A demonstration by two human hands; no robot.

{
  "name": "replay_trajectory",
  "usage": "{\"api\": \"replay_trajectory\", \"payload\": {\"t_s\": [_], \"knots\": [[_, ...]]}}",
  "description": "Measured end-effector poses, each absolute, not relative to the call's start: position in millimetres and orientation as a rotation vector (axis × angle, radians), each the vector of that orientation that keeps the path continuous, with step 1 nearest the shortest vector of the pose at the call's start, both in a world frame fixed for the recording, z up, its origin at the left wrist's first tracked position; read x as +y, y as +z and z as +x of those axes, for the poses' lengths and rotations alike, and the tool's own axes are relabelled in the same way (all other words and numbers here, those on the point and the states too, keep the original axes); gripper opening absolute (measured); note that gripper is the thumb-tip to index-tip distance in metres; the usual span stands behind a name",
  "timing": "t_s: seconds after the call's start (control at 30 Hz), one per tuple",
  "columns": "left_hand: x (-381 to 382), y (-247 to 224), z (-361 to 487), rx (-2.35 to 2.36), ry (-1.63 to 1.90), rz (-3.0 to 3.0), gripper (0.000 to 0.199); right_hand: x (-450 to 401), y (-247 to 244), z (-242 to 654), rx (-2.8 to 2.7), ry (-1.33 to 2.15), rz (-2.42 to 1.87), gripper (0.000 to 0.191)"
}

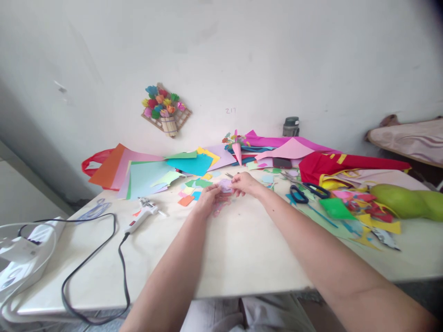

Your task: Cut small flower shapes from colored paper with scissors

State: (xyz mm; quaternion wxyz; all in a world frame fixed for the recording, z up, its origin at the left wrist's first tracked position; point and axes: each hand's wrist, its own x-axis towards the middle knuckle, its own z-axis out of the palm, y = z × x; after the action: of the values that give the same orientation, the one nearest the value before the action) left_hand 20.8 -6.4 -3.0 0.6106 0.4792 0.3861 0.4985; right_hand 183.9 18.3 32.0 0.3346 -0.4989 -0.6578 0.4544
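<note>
Over the middle of the table, my left hand (209,199) is closed on a small lilac piece of paper (226,184). My right hand (244,184) is closed at the right edge of the same paper, fingers pinched together. A thin metallic tip (229,175) shows just behind my right fingers; I cannot make out what it belongs to. Below the hands lies a pinkish, partly see-through shape (221,207), blurred. Left of them lie several small cut paper pieces (186,200) in orange, green, blue and yellow.
A glue gun (141,216) with a black cord lies left, near a white power strip (38,249). Dark-handled scissors (299,193), colourful scraps (367,207) and a green fruit-like object (398,200) are right. Paper sheets (145,177) and a pink paper cone (236,152) stand behind.
</note>
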Motion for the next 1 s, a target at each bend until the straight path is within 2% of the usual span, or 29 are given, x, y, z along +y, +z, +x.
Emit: {"api": "replay_trajectory", "payload": {"t_s": [0.3,0.53,0.7,1.0], "knots": [[-4,-8,19,0.888,1.146,1.197,0.035,14,34,179,-1.769,1.135,-1.352,0.027],[1,-15,23,0.97,1.23,1.187,0.036,12,36,179,-1.852,1.073,-1.349,0.022],[1,-14,21,0.929,1.25,1.137,0.036,16,40,189,-1.699,1.062,-1.369,0.026],[-1,-13,20,0.945,1.233,1.14,0.027,19,34,189,-1.686,1.144,-1.303,0.02]]}}
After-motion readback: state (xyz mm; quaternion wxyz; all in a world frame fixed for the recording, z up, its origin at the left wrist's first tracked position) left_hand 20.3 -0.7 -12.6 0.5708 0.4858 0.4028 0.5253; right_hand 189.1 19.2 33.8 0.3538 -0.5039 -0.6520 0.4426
